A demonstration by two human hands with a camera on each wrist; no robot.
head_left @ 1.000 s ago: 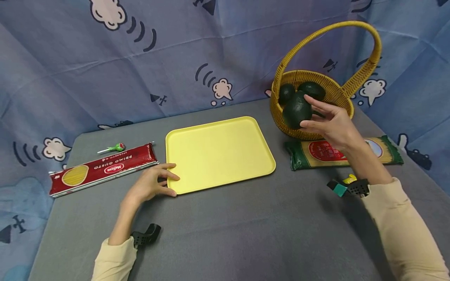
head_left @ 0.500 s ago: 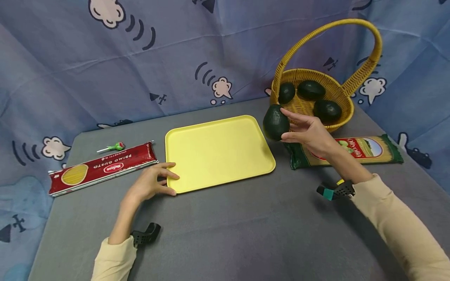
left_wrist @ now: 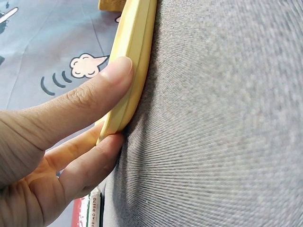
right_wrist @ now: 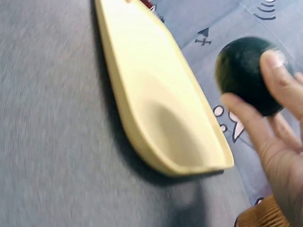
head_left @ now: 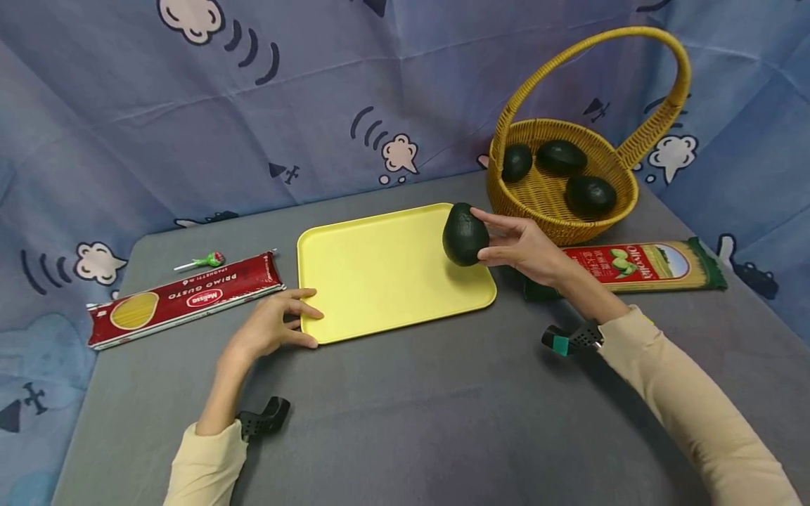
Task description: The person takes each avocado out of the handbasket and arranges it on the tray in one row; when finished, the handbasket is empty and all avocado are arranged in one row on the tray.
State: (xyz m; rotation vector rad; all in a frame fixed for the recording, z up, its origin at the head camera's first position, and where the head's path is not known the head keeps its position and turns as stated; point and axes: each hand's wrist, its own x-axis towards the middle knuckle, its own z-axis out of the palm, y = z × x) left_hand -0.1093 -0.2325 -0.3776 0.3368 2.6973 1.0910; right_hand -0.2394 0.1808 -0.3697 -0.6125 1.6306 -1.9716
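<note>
A dark green avocado hangs over the right end of the yellow tray, pinched between the thumb and fingers of my right hand. In the right wrist view, the avocado is clear of the tray and casts a shadow on it. My left hand holds the tray's near left corner. The left wrist view shows my thumb on the outside of the tray's rim and fingers round the corner. Several avocados, including one at the right, lie in the yellow wicker basket.
A red spaghetti pack lies left of the tray, with a green lollipop behind it. In front of the basket lies a green-ended pasta pack, partly hidden by my right arm. A patterned blue cloth hangs behind the grey table.
My right hand has carried the avocado leftward from above the basket to over the tray's right end. The left hand keeps its place at the tray corner.
</note>
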